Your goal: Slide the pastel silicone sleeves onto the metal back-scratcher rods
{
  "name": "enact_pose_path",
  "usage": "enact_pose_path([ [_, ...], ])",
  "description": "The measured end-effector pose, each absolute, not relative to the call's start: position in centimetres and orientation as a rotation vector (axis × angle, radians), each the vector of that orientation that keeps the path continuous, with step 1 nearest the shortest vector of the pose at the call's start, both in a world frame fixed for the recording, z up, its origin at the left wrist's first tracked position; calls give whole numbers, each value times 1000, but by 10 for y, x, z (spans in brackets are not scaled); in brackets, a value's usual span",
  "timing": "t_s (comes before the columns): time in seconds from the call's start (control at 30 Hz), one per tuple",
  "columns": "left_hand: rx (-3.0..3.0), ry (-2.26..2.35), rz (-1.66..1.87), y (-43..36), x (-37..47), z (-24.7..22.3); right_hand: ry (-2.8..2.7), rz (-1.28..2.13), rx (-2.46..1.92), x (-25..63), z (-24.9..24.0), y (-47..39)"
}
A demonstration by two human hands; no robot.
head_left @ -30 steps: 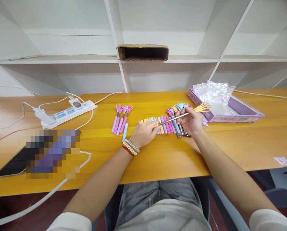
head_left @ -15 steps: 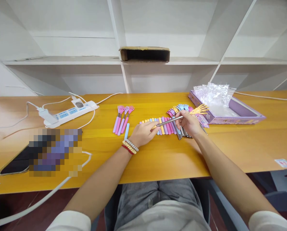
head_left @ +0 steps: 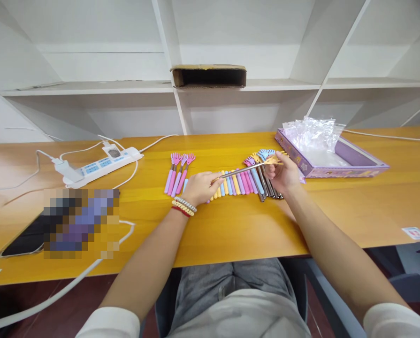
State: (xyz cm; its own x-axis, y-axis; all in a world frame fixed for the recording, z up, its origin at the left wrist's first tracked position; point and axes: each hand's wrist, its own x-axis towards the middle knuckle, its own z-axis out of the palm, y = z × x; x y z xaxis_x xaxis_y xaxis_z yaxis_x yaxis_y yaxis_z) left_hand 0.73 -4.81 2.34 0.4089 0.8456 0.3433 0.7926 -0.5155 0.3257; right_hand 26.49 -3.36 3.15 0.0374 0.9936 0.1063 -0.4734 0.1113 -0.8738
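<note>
A back scratcher (head_left: 240, 170) with a metal rod and a yellow claw head is held aslant between my two hands above the table. My left hand (head_left: 202, 187), with bracelets on the wrist, is closed around its lower end, hiding most of the grip there. My right hand (head_left: 283, 174) grips the yellow claw head at the other end. Beneath them lies a row of pastel handle sleeves (head_left: 243, 182). Beside my right hand are back scratchers (head_left: 259, 176) with coloured heads, several with bare metal rods. Several back scratchers with purple and pink handles (head_left: 176, 180) lie left of my left hand.
A purple box (head_left: 350, 171) holding clear plastic bags (head_left: 313, 136) stands at the right. On the left are a white power strip (head_left: 104, 164) with cables and a dark phone-like slab (head_left: 23, 234), partly blurred. A cardboard box (head_left: 210, 77) sits on the white shelf behind.
My right hand has slid outward along the rod to the yellow claw head. My left hand has shifted slightly left and up, still closed on the other end.
</note>
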Motion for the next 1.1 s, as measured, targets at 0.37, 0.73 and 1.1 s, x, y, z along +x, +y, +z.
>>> enact_pose_path([
  [0.37, 2706, 1552, 537, -38, -31, 31, -1466, 1343, -1122, 277, 28, -39],
  [0.73, 2624, 1490, 547, -49, -23, 40, -1621, 1011, -1077, 278, 24, -41],
  [1.1, 2707, 1282, 399, -62, 8, 40, -1677, 1018, -984, 246, 24, -56],
])
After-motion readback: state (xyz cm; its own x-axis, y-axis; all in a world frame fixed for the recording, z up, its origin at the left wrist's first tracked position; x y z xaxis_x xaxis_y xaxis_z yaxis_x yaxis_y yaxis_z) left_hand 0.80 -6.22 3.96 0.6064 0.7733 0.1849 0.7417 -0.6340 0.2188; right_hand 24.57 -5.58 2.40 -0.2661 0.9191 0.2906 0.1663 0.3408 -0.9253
